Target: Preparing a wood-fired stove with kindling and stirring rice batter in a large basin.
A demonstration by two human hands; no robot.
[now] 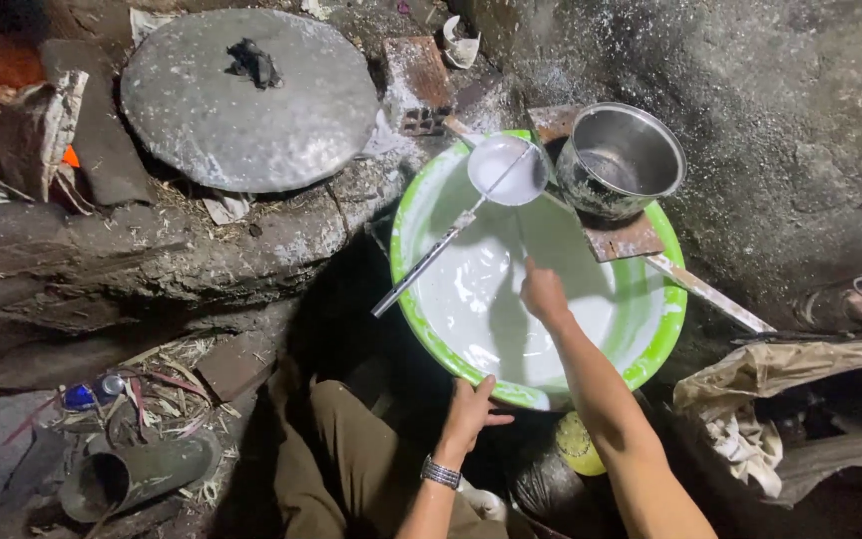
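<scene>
A large green basin (665,334) holds white liquid. My left hand (469,409) rests on its near rim, fingers curled over the edge; a metal watch sits on that wrist. My right hand (543,291) reaches into the basin over the liquid, fingers closed on a thin stick that points up toward the far rim. A ladle (506,172) with a long metal handle lies across the basin's far left rim, its bowl coated white. A metal pot (619,160) stands on a flat board (631,240) laid across the far rim.
A round grey lid (246,100) with a dark knob covers a stone hearth at the upper left. A brick (418,82) lies behind the basin. Straw, a dark tube (137,474) and scraps lie at lower left. Crumpled sacking (780,399) is at the right.
</scene>
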